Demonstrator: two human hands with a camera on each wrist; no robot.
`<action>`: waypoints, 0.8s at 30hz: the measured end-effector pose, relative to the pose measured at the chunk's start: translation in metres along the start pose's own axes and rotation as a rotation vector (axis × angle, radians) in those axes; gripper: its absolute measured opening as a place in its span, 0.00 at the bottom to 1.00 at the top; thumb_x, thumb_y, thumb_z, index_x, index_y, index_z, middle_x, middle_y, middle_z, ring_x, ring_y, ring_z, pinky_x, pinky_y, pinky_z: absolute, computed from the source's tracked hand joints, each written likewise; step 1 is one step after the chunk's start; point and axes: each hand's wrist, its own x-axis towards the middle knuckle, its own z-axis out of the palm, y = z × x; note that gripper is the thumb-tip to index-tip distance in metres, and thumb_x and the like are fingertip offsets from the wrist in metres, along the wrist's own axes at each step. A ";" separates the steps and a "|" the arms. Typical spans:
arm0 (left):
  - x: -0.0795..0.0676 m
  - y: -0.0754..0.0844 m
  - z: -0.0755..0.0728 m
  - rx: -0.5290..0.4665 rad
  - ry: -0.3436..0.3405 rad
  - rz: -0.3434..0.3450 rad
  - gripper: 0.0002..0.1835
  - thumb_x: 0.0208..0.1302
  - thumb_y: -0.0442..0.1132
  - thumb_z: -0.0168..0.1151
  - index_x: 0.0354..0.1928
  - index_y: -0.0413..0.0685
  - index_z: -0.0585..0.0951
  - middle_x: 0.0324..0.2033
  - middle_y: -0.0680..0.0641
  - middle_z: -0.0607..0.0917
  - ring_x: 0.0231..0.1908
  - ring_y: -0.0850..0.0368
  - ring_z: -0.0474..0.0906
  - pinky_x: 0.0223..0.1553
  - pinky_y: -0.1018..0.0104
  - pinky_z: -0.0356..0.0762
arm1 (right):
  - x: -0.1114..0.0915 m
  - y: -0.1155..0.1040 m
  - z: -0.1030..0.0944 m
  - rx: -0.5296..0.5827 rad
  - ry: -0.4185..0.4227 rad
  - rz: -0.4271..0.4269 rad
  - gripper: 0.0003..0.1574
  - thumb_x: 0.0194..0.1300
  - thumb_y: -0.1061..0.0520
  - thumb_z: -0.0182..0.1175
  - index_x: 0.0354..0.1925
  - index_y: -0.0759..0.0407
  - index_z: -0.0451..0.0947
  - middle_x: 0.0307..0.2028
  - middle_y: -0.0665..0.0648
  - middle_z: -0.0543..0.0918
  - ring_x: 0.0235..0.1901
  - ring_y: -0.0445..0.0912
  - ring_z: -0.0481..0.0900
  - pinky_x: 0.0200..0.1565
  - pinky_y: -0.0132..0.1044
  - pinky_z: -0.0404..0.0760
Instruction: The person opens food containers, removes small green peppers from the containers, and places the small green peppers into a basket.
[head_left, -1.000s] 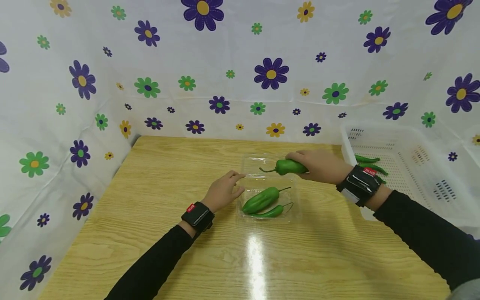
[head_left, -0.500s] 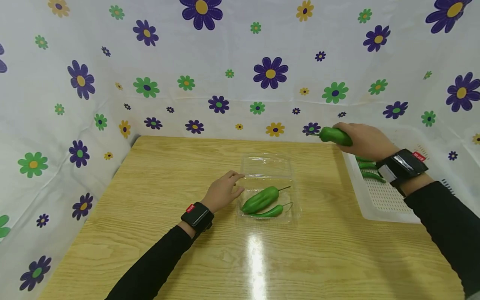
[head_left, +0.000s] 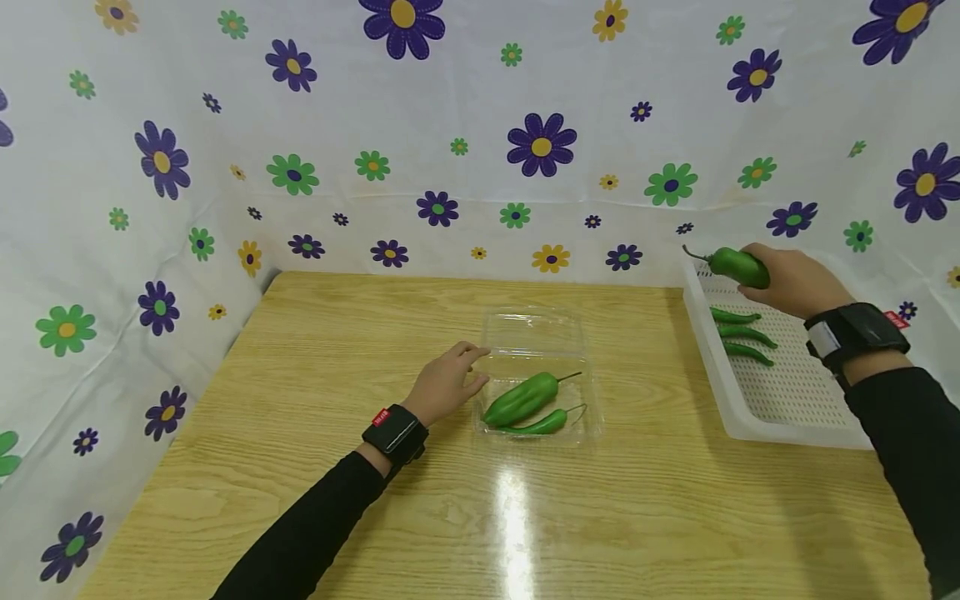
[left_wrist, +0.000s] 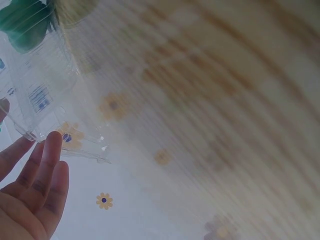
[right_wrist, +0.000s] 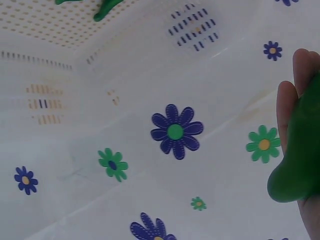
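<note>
My right hand (head_left: 799,281) grips a thick green pepper (head_left: 738,267) above the far left part of a white perforated basket (head_left: 738,421); its stem points left. The right wrist view shows the pepper's rounded end (right_wrist: 296,175) against the fingers. Beside the left edge of a clear plastic clamshell box (head_left: 592,417), my left hand (head_left: 442,385) has its fingers relaxed and fingertips at the rim. Inside the box lie one large green pepper (head_left: 522,400) and a slim green pepper (head_left: 546,424). In the left wrist view, the fingers (left_wrist: 52,155) meet the clear plastic edge (left_wrist: 30,134).
Several slim green peppers (head_left: 747,333) lie in the basket's left part. The box's lid (head_left: 534,329) stands folded back on its far side. Wooden table (head_left: 360,517) surrounds the box. A flower-print cloth (head_left: 465,108) hangs behind and at the left.
My right hand has carried the thick pepper from above the clamshell box, up and to the right, over the basket. My left hand has stayed in place.
</note>
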 end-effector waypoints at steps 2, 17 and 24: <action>0.000 0.000 0.000 0.001 -0.003 -0.003 0.23 0.65 0.44 0.60 0.60 0.47 0.74 0.50 0.45 0.78 0.41 0.55 0.81 0.35 0.64 0.80 | -0.003 0.009 0.003 0.006 -0.009 0.013 0.28 0.60 0.59 0.61 0.55 0.70 0.65 0.34 0.67 0.76 0.31 0.55 0.71 0.35 0.49 0.70; 0.000 0.000 0.000 -0.012 0.000 0.000 0.23 0.64 0.44 0.60 0.60 0.47 0.74 0.51 0.45 0.78 0.41 0.55 0.81 0.34 0.64 0.80 | -0.023 0.059 0.024 0.007 -0.095 0.056 0.29 0.56 0.59 0.63 0.52 0.71 0.66 0.30 0.65 0.75 0.29 0.53 0.71 0.32 0.46 0.70; -0.001 0.000 0.000 -0.008 0.005 0.002 0.23 0.64 0.44 0.60 0.60 0.47 0.75 0.51 0.45 0.78 0.41 0.54 0.82 0.34 0.64 0.80 | -0.026 0.064 0.038 0.007 -0.109 0.030 0.29 0.54 0.60 0.64 0.51 0.72 0.68 0.30 0.64 0.76 0.28 0.53 0.71 0.31 0.46 0.70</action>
